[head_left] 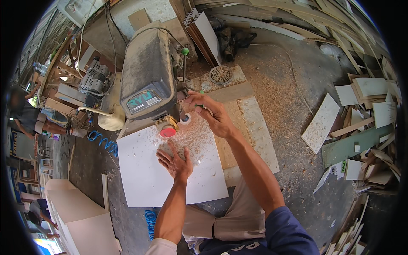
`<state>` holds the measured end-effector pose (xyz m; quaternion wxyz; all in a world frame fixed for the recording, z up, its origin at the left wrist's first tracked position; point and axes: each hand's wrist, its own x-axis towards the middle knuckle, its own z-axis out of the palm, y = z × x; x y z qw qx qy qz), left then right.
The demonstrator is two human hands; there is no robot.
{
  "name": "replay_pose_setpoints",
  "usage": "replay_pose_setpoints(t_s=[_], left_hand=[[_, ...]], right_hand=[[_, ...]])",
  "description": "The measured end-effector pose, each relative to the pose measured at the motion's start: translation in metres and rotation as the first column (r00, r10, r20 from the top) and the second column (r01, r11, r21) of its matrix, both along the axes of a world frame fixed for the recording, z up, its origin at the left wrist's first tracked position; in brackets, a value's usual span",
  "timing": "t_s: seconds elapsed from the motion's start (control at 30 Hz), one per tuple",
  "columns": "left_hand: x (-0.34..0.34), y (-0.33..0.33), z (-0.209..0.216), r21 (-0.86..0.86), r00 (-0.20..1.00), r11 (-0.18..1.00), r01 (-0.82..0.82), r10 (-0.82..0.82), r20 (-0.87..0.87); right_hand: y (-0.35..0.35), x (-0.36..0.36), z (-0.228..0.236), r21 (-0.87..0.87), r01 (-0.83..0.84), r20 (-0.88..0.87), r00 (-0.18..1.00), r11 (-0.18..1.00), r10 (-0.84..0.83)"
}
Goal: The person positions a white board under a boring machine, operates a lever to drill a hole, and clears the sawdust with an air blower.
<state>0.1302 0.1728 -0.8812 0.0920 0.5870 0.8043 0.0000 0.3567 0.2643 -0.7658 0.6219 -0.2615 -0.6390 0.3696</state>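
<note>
A dusty dark drill press [146,63] stands before me, with a red button [168,132] on its front. Under its head lies a white panel [140,176], strewn with wood shavings around the drilling spot. My left hand [176,163] rests flat on the panel just below the red button, fingers spread. At the machine's right side, my right hand [214,114] has its fingers closed around a feed lever, whose end is mostly hidden by the fingers. Another lever with a green knob [185,51] sticks up beyond it. The press head hides most of the drill bit.
A wooden worktable [255,127] supports the panel. Offcuts [361,114] pile up at the right, and boards [208,36] lean behind the press. A blue coiled hose [102,142] hangs at left, near a motor [97,78]. Pale panels [80,208] stand lower left; other people are at far left.
</note>
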Motion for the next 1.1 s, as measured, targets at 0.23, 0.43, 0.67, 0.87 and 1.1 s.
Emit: replay_pose_setpoints(t_s=[0.23, 0.43, 0.67, 0.87, 1.1], left_hand=[[-0.003, 0.0, -0.003, 0.008, 1.0, 1.0, 0.002, -0.002, 0.006], [-0.005, 0.0, 0.001, 0.004, 1.0, 1.0, 0.002, -0.002, 0.021], [-0.004, 0.001, 0.0, -0.007, 0.999, 1.0, 0.008, -0.008, 0.032], [-0.004, 0.0, -0.002, 0.004, 0.999, 1.0, 0.012, -0.013, 0.03], [-0.008, 0.0, -0.005, 0.025, 1.0, 1.0, 0.014, -0.014, 0.018]], right_hand=[[-0.001, -0.002, 0.001, 0.082, 0.088, 0.049, 0.994, 0.993, -0.093], [0.012, -0.004, 0.023, 0.063, 0.2, 0.129, 0.97, 0.978, -0.207], [0.083, -0.007, 0.079, -0.109, 0.439, 0.236, 0.883, 0.892, -0.406], [0.111, -0.006, 0.084, -0.124, 0.495, 0.308, 0.843, 0.86, -0.441], [0.049, -0.012, 0.076, -0.183, 0.387, 0.204, 0.914, 0.904, -0.35]])
